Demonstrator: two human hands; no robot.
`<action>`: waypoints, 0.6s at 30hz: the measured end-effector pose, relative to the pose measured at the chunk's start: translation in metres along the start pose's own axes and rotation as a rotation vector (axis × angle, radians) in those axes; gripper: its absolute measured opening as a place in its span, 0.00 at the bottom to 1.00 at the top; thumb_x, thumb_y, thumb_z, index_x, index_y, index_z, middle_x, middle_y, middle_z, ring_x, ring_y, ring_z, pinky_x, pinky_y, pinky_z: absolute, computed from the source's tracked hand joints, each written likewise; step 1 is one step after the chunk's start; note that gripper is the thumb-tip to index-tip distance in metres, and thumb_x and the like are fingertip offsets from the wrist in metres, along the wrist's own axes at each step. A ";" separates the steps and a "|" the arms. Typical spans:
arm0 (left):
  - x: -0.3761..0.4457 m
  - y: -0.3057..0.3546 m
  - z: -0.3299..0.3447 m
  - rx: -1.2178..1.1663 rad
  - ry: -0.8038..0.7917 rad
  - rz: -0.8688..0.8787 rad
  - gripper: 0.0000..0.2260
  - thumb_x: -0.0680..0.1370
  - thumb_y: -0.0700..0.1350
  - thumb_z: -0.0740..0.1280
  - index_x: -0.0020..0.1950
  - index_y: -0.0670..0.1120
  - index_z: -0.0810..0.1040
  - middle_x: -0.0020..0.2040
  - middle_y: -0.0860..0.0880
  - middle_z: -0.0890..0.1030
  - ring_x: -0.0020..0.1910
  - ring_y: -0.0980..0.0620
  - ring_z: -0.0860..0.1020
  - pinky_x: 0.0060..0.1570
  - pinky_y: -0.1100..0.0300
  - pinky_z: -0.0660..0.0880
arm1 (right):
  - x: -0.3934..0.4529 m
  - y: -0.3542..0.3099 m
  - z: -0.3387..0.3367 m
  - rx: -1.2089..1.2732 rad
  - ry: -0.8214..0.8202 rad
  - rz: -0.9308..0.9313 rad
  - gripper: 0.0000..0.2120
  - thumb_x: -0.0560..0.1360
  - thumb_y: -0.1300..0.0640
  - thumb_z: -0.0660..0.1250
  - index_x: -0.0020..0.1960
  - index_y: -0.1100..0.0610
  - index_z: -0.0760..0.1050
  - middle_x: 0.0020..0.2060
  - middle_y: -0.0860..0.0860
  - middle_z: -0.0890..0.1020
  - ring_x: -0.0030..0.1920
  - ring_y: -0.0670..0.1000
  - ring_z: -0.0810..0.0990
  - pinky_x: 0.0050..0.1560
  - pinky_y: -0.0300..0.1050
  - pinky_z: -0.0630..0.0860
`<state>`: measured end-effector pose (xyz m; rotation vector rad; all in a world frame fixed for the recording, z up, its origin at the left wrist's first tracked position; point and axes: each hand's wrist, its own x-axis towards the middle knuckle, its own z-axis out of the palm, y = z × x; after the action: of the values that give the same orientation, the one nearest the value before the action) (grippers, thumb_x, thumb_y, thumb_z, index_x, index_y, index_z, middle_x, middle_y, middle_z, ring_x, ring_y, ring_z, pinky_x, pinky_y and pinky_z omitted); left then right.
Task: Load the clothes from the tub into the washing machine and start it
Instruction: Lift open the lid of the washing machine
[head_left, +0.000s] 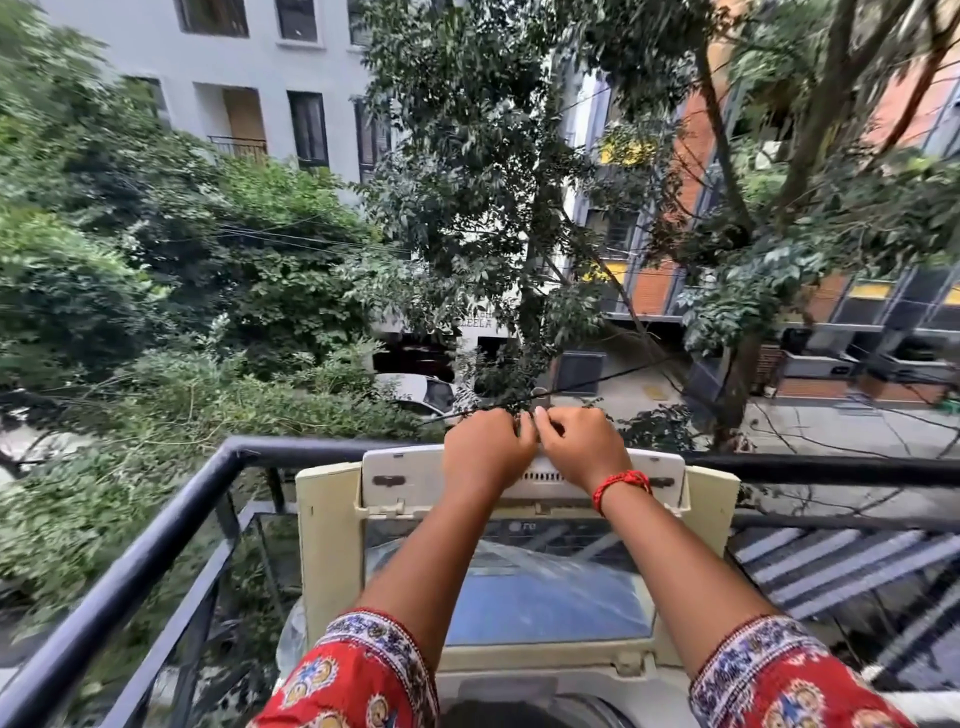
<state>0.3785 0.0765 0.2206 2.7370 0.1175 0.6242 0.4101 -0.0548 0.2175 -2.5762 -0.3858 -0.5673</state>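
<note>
A cream top-load washing machine (324, 525) stands against the balcony railing in front of me. Its folding lid (415, 475) is raised, with a white upper panel and a bluish glass pane below it. My left hand (485, 447) and my right hand (579, 441) sit side by side on the lid's top edge, fingers curled over it. A red thread bracelet is on my right wrist. The rim of the drum opening (524, 714) shows at the bottom between my red patterned sleeves. No tub and no clothes are in view.
A black metal railing (156, 540) runs along the left and behind the machine. To the right lies a slatted grille (831, 564). Beyond the railing are trees, a street with a parked white car (415, 392), and buildings.
</note>
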 end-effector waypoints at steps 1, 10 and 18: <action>-0.003 0.001 -0.002 -0.002 0.000 0.007 0.24 0.77 0.57 0.54 0.36 0.43 0.80 0.32 0.44 0.80 0.32 0.41 0.77 0.30 0.59 0.68 | -0.003 0.000 -0.001 0.013 0.008 -0.013 0.21 0.77 0.43 0.55 0.35 0.55 0.76 0.33 0.51 0.82 0.35 0.53 0.78 0.32 0.45 0.72; -0.045 -0.001 -0.023 -0.136 0.116 0.170 0.22 0.82 0.54 0.50 0.44 0.45 0.80 0.39 0.43 0.84 0.39 0.40 0.81 0.33 0.55 0.71 | -0.047 -0.007 -0.021 -0.057 0.137 -0.275 0.18 0.81 0.49 0.50 0.46 0.55 0.75 0.42 0.53 0.82 0.44 0.56 0.79 0.43 0.51 0.76; -0.075 -0.013 -0.025 0.016 0.057 0.446 0.24 0.81 0.53 0.45 0.75 0.48 0.63 0.72 0.47 0.70 0.72 0.49 0.68 0.73 0.44 0.59 | -0.085 -0.007 -0.032 -0.162 0.114 -0.246 0.21 0.80 0.47 0.48 0.68 0.52 0.69 0.64 0.52 0.77 0.67 0.52 0.72 0.67 0.61 0.66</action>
<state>0.2999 0.0845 0.2073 2.7752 -0.4886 0.8160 0.3230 -0.0790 0.2068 -2.6514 -0.6471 -0.8605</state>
